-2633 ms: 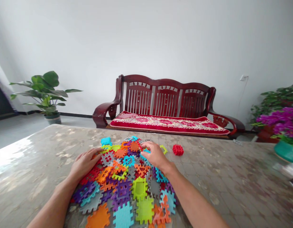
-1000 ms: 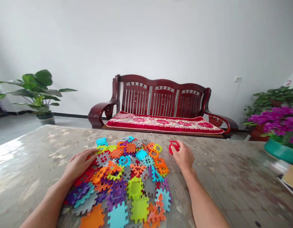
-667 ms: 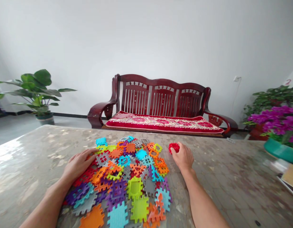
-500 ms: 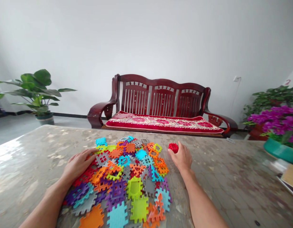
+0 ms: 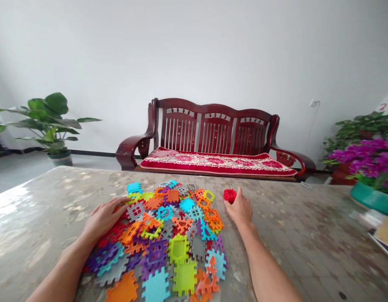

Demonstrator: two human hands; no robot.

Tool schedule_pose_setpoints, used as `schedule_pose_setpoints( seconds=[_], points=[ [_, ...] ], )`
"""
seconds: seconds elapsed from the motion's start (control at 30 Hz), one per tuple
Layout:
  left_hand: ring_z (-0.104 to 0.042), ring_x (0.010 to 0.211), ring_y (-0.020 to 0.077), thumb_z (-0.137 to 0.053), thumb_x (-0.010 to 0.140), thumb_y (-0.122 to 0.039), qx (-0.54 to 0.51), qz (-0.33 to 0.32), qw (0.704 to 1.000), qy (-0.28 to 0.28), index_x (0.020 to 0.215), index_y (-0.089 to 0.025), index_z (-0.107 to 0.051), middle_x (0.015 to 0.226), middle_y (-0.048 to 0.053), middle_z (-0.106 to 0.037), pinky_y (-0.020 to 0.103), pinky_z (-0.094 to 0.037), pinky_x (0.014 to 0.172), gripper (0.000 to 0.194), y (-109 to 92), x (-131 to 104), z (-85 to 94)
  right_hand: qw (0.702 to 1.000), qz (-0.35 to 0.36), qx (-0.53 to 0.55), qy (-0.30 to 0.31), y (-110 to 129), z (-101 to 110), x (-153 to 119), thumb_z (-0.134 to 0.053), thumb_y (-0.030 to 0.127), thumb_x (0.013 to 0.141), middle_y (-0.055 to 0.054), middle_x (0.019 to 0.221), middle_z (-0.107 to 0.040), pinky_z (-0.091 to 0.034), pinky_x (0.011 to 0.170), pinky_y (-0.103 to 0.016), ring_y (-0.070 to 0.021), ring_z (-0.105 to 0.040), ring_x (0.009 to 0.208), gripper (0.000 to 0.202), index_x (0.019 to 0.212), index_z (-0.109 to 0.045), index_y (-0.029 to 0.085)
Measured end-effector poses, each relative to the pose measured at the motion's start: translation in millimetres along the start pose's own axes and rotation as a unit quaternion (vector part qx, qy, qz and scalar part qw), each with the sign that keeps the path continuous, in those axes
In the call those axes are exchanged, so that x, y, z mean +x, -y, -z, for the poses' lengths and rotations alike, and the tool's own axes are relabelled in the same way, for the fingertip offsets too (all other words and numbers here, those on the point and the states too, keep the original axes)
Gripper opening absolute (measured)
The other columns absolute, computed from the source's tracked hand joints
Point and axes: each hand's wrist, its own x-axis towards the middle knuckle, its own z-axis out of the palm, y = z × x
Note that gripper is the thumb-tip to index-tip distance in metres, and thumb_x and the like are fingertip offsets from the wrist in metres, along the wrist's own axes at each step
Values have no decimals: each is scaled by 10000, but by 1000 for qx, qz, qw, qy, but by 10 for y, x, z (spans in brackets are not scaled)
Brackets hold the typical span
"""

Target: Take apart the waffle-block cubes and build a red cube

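Observation:
A loose pile of flat plastic interlocking building tiles (image 5: 181, 247) with notched edges, in orange, purple, lime, blue, grey and red, covers the middle of the table. My left hand (image 5: 107, 216) lies over the pile's left edge, fingers stretched out flat near a grey tile (image 5: 135, 209) with a red one beneath it. Right of the pile stands a small red cube (image 5: 229, 195) built of such tiles. My right hand (image 5: 241, 207) holds the cube from its near right side, thumb at the front and index finger up along the right. The other right fingers are hidden.
The table (image 5: 285, 226) has a mottled stone-like top. Behind it stands a dark red wooden bench (image 5: 213, 126) with a red patterned cover. On the right are a teal pot (image 5: 370, 197) of purple flowers and a box (image 5: 385, 235). A small dark ring (image 5: 341, 295) lies near the front.
My right hand has turned slightly around the red cube, its index finger now more upright. The cube, my left hand and the pile have hardly moved.

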Motion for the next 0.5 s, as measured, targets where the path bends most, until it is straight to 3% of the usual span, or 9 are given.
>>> schedule_pose_setpoints(
  seconds=[0.5],
  points=[
    [-620, 1162, 241, -414, 862, -461, -4, 11, 1000, -4, 1180, -304, -664, 1271, 14, -674, 341, -441, 1013, 434, -38, -10, 36, 1000, -2, -9, -5, -32, -60, 29, -582, 459, 828, -184, 1135, -655, -443, 843, -387, -324, -600, 1068, 782, 1460, -305, 90]
  ],
)
